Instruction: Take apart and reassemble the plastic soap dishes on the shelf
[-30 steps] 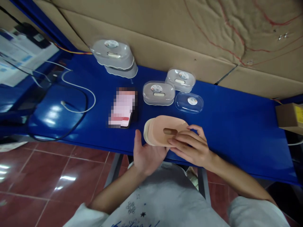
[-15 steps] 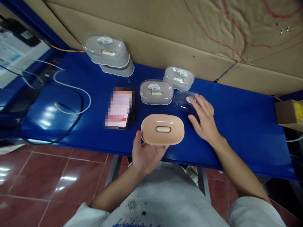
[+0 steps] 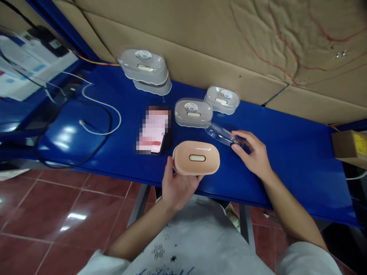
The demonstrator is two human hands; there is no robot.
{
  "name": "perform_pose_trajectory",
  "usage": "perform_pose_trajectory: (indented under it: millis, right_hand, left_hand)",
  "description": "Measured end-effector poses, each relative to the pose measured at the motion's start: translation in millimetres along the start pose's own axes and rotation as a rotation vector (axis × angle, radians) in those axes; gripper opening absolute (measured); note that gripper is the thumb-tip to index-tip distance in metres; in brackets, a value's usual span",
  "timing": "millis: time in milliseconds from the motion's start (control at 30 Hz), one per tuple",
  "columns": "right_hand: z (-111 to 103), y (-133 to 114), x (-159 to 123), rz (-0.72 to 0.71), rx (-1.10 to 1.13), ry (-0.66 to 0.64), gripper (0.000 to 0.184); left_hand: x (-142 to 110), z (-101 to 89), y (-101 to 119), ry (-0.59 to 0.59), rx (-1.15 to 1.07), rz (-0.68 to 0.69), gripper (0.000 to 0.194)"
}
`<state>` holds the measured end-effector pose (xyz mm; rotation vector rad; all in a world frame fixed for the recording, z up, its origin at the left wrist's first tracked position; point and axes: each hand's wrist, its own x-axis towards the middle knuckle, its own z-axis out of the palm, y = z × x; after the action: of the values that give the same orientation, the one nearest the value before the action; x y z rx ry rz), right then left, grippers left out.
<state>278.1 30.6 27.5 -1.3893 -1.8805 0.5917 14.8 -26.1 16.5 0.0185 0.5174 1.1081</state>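
Note:
My left hand [image 3: 180,187] supports a peach oval soap dish [image 3: 183,162] from below, its thumb up along the left side. A slot in the middle of the dish shows a cream colour beneath. To the right, my right hand [image 3: 254,151] pinches the right end of a clear plastic lid [image 3: 219,134]. That lid is tilted, and its left end is near a lidded grey dish [image 3: 193,114]; whether the two touch I cannot tell. Behind stands another lidded grey dish [image 3: 222,100].
Two grey dishes with clear lids form a stack [image 3: 146,68] at the back left. A phone [image 3: 153,130] with a blurred screen lies on the blue table [image 3: 289,152]. A white cable [image 3: 119,122] curls at left; a cardboard box [image 3: 348,147] sits at the right end.
My right hand let go of the peach dish, reached to the clear lid lying on the table, and has lifted and tilted it. My left hand keeps holding the dish.

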Motion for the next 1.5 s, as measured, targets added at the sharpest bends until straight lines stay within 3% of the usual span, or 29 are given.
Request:
perform_pose_trajectory:
  millis: [100,233,333,500,633,733,833,933,1067,1233,1500]
  right_hand:
    - [9,-23,-11,-0.032,0.138,-0.056,0.044]
    - [16,-41,-19,-0.250,0.021,-0.052,0.061]
    - [19,-44,-20,-0.368,-0.054,-0.035,0.071]
    - [18,-40,-22,-0.447,-0.150,-0.043,0.083]
    - [14,-35,-23,-0.498,-0.229,-0.098,0.090]
    - [14,-31,-23,-0.443,-0.126,-0.137,0.079]
    - [18,-27,-22,-0.251,0.069,-0.149,0.059]
    - [27,-26,-22,0.038,0.338,-0.154,0.071]
    - [32,-28,-20,0.261,0.710,-0.397,0.090]
    - [29,-25,-19,0.244,0.757,-0.428,0.085]
    - [23,-11,-13,0.067,0.498,-0.322,0.085]
  left_hand:
    - [4,5.7,-3,-0.007,0.039,0.015,0.061]
    - [7,13.9,-8,-0.059,0.085,0.008,0.066]
    - [10,18.1,-10,-0.092,0.131,0.017,0.071]
    - [11,16.2,-13,-0.119,0.207,0.065,0.084]
    - [11,10.4,-14,-0.108,0.326,0.138,0.080]
    - [11,9.7,-14,-0.036,0.341,0.146,0.074]
    - [13,10.5,-15,0.032,0.309,0.165,0.073]
    - [14,7.7,-18,0.008,0.323,0.220,0.067]
    - [13,1.2,-22,-0.130,0.439,0.295,0.061]
    - [9,3.6,-16,-0.236,0.622,0.338,0.065]
    - [6,5.0,-2,-0.131,0.670,0.455,0.082]
